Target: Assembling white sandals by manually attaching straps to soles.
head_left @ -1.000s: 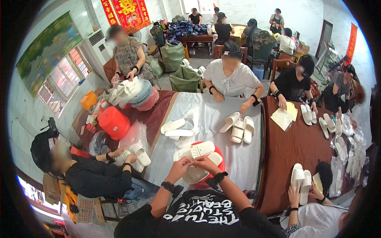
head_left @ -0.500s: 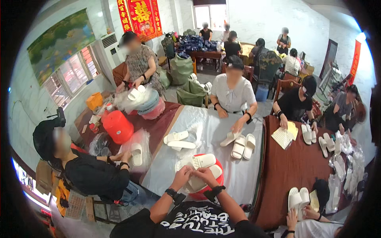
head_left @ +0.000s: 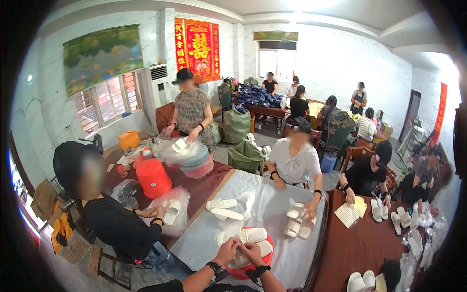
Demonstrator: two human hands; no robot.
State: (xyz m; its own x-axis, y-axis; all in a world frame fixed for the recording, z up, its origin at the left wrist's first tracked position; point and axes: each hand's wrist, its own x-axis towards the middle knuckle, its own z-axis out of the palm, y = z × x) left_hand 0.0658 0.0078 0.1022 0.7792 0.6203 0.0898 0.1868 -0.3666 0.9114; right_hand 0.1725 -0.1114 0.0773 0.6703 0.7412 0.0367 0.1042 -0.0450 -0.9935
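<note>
Just in front of me stands a red basin [head_left: 242, 273] heaped with cream-white slippers [head_left: 253, 235]. Above its near side, my left hand [head_left: 227, 251] and my right hand [head_left: 251, 253] come together, thumbs and fingertips pinched close to each other. Anything between the fingertips is too small to make out. My hands partly cover the slippers below them. Beyond the basin, to its left, a pair of white slippers [head_left: 225, 209] lies on the plastic-covered table [head_left: 194, 246], beside some clear plastic film.
Across the table a person touches several white slippers [head_left: 294, 228]. At left, another person handles a slipper in a clear bag near a red bucket [head_left: 152, 178]. A brown-covered table [head_left: 335, 243] on the right holds slippers, yellow sheets [head_left: 351, 212] and plastic bags.
The view has tilted upward, so the scene sits lower. My hands stay pinched together over the basin. The person opposite has moved a slipper in beside the others.
</note>
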